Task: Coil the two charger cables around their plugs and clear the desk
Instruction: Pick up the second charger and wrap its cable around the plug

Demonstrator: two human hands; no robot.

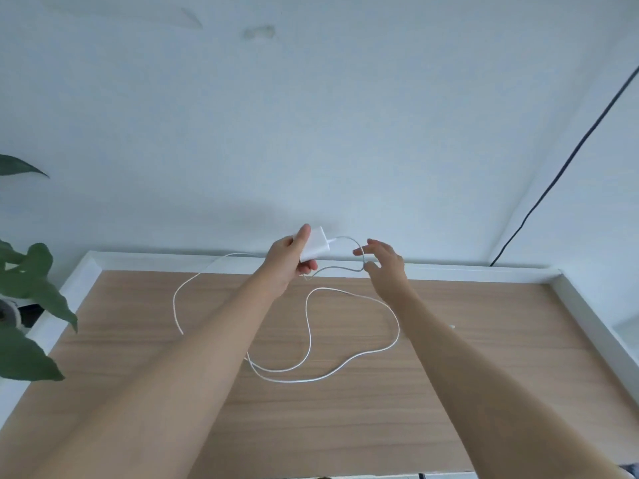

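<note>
Gripping plug (315, 244) — left hand (288, 262); right hand (385, 266) spread, touching cable (359, 261).

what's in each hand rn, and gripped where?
Left hand grips the white charger plug by its body. Right hand guides the white cable near the plug; whether it pinches it cannot be told.

From my seat, the left hand (288, 259) covers much of the plug (316, 245), and the cable (307, 326) vanishes under that forearm. The plant (31, 295) is cut off at the left edge; I can't tell whether the right hand (382, 262) touches the cable.
</note>
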